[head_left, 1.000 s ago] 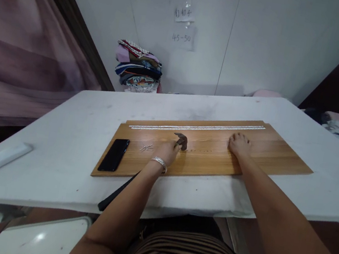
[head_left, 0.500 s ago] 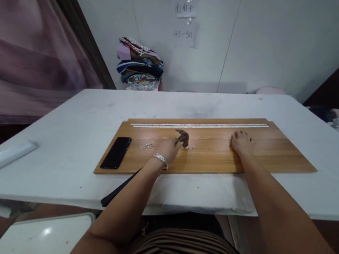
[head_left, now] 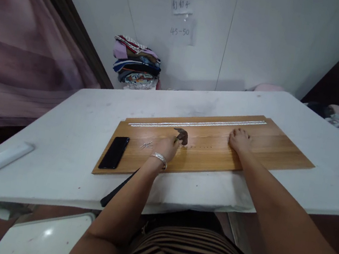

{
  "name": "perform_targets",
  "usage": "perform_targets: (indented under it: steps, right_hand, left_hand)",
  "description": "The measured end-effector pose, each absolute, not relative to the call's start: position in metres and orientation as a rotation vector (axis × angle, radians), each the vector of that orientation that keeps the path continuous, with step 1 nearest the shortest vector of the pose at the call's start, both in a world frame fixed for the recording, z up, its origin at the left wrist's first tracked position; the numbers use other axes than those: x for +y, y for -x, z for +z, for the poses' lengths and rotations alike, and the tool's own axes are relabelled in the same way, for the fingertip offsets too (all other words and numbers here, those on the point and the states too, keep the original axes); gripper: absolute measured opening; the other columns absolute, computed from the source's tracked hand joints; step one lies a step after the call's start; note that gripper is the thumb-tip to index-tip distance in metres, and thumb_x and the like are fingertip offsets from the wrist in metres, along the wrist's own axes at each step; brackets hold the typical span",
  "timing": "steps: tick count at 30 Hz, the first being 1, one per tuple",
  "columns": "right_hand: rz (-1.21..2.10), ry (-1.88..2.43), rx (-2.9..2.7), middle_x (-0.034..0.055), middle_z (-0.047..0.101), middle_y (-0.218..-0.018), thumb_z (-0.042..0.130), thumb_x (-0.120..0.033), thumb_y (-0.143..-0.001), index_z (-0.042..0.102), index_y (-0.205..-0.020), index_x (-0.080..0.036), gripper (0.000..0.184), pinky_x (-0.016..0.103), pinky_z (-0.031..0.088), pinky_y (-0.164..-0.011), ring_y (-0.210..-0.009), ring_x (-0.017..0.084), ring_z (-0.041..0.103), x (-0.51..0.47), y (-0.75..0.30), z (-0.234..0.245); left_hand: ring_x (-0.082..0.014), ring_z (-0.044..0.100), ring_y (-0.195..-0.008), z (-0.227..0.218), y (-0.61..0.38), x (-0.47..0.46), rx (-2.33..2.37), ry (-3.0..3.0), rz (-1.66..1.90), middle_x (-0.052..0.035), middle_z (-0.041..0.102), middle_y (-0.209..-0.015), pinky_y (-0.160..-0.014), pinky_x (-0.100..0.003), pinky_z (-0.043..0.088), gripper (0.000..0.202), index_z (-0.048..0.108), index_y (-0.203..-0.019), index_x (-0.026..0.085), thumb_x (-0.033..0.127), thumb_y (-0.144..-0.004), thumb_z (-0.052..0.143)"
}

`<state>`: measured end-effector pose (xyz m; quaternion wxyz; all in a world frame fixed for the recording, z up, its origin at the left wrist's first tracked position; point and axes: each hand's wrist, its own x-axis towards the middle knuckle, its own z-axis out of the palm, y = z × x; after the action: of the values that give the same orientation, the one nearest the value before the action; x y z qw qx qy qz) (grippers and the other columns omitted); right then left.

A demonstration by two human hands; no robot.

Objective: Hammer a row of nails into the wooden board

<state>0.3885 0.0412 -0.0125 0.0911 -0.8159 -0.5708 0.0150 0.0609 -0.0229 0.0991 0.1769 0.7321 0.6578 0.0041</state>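
Observation:
My left hand, with a silvery bracelet at its wrist, is wrapped round a claw hammer. The hammer's dark head is low over the wooden board, at the left end of a row of small dark dots. Its black handle runs back under my forearm. Whether the head touches the board I cannot tell. Several loose nails lie left of that hand. My right hand rests on the board right of the row, fingers apart and holding nothing.
A black phone lies on the board's left end. Two pale strips run along its far side. The white table bears a white-handled object at left. Folded clothes are stacked by the wall.
The whole view has shifted slightly, so the board and table sit a little further left. Both hands keep nearly the same places, the left still round the hammer.

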Motion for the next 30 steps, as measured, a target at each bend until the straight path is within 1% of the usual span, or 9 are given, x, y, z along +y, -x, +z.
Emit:
perform_targets:
  steps: [5, 13, 17, 20, 25, 30]
  right_hand:
    - [0.054, 2.412, -1.686, 0.0224, 0.065, -0.148, 0.028, -0.029, -0.109, 0.071, -0.135, -0.015, 0.053, 0.051, 0.039, -0.112, -0.138, 0.035, 0.051, 0.04, -0.387, -0.011]
    - [0.066, 2.427, -1.692, 0.0226, 0.063, -0.151, 0.025, -0.03, -0.11, 0.069, -0.136, -0.012, 0.054, 0.051, 0.037, -0.114, -0.141, 0.035, 0.05, 0.04, -0.387, -0.011]
    - [0.061, 2.427, -1.699, 0.0211, 0.063, -0.151, 0.026, -0.03, -0.111, 0.069, -0.137, -0.015, 0.053, 0.05, 0.037, -0.114, -0.143, 0.034, 0.05, 0.04, -0.388, -0.012]
    - [0.066, 2.42, -1.691, 0.0221, 0.064, -0.15, 0.027, -0.03, -0.11, 0.069, -0.137, -0.014, 0.053, 0.05, 0.038, -0.113, -0.142, 0.034, 0.05, 0.041, -0.388, -0.013]
    - [0.069, 2.42, -1.674, 0.022, 0.064, -0.15, 0.026, -0.03, -0.109, 0.071, -0.135, -0.014, 0.054, 0.05, 0.038, -0.113, -0.14, 0.034, 0.052, 0.042, -0.387, -0.011]
    - [0.063, 2.41, -1.687, 0.0223, 0.065, -0.149, 0.029, -0.029, -0.108, 0.071, -0.135, -0.014, 0.052, 0.052, 0.038, -0.113, -0.139, 0.035, 0.051, 0.042, -0.388, -0.012]
  left_hand:
    - [-0.0317, 0.076, -0.117, 0.095, -0.061, -0.023, 1.862, -2.083, -0.01, -0.0192, 0.082, -0.125, -0.09, -0.035, 0.054, 0.042, 0.076, -0.126, 0.014, 0.037, -0.113, 0.043]
    - [-0.0304, 0.076, -0.117, 0.09, -0.059, -0.021, 1.857, -2.093, 0.031, -0.0181, 0.082, -0.124, -0.09, -0.033, 0.053, 0.04, 0.077, -0.123, 0.015, 0.036, -0.113, 0.045]
    - [-0.0287, 0.077, -0.113, 0.093, -0.057, -0.02, 1.856, -2.071, 0.067, -0.0165, 0.083, -0.12, -0.089, -0.033, 0.053, 0.04, 0.077, -0.121, 0.016, 0.037, -0.113, 0.044]
    - [-0.0285, 0.077, -0.114, 0.093, -0.057, -0.021, 1.865, -2.068, 0.056, -0.017, 0.082, -0.123, -0.089, -0.032, 0.053, 0.04, 0.077, -0.122, 0.015, 0.037, -0.113, 0.044]
    - [-0.0308, 0.076, -0.118, 0.088, -0.059, -0.023, 1.84, -2.088, 0.02, -0.0192, 0.081, -0.128, -0.09, -0.034, 0.053, 0.04, 0.077, -0.125, 0.014, 0.035, -0.113, 0.045]
    - [-0.0302, 0.076, -0.115, 0.087, -0.058, -0.022, 1.843, -2.086, 0.045, -0.0186, 0.082, -0.124, -0.09, -0.034, 0.054, 0.039, 0.078, -0.122, 0.015, 0.035, -0.112, 0.046]
